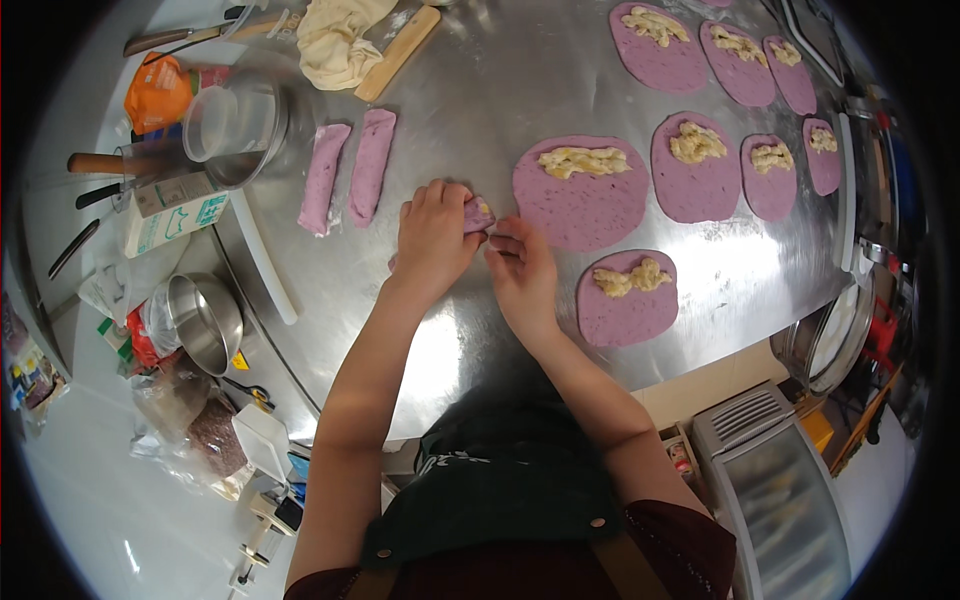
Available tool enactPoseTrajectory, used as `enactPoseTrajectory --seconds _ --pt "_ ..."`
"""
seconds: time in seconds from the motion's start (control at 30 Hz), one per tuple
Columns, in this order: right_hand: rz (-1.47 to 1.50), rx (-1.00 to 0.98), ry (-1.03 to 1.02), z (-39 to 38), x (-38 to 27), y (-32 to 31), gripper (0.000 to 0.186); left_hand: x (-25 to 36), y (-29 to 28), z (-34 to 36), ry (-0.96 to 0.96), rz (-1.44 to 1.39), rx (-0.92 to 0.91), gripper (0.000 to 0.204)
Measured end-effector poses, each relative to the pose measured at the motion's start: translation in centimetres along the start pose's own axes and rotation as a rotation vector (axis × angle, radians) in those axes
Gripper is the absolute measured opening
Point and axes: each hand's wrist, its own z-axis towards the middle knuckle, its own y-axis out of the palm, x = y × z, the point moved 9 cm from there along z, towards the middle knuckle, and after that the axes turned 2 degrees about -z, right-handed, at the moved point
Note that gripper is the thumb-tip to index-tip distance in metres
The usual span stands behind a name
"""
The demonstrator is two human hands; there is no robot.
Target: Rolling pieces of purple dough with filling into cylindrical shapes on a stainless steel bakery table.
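Note:
My left hand (430, 240) grips a purple dough roll (478, 214), with pale yellow filling showing at its upper end; much of the roll is under my fingers. Just right of it, my right hand (520, 265) has bent, separated fingertips beside the roll's end, with nothing visible held. Two finished purple logs (371, 166) lie to the left. On my right, several flat purple dough pieces (580, 210) lie on the steel table (460, 120), each bearing lumpy yellow filling (697, 142).
At the left are knives (105, 163), plastic tubs (211, 120), a carton (175, 220), a steel bowl (205, 325) and scissors (251, 392). A cloth (336, 40) and wooden board (398, 55) lie at the back; pots (822, 335) stand beyond the right edge.

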Motion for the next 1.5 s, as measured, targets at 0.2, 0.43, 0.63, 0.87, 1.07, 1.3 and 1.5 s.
enactPoseTrajectory --seconds 0.2,0.43,0.63,0.87,1.07,1.3,1.5 --pt "0.374 -0.081 0.239 -1.8 2.9 1.2 0.044 0.4 0.4 -0.1 0.076 0.059 0.039 0.036" --pt "0.550 -0.155 0.271 -1.3 3.4 2.4 0.054 -0.1 -1.5 -2.0 0.102 -0.235 0.191 0.035" --pt "0.452 -0.478 0.023 0.2 0.0 5.6 0.065 -2.6 -2.7 -3.4 0.037 -0.570 0.162 0.038" --pt "0.175 -0.432 -0.165 0.8 -0.8 6.8 0.051 -3.5 -4.1 -4.2 -0.014 -0.606 0.092 0.050" --pt "0.005 -0.306 -0.352 0.1 -3.0 6.4 0.048 1.0 -7.8 -5.7 0.401 -0.042 0.273 0.044" --pt "-0.033 -0.283 -0.408 -0.2 -3.4 6.2 0.048 1.6 -7.7 -5.8 0.411 0.128 0.255 0.038" --pt "-0.031 -0.273 -0.422 -0.3 -3.5 6.1 0.047 1.4 -7.0 -5.9 0.413 0.213 0.185 0.033"
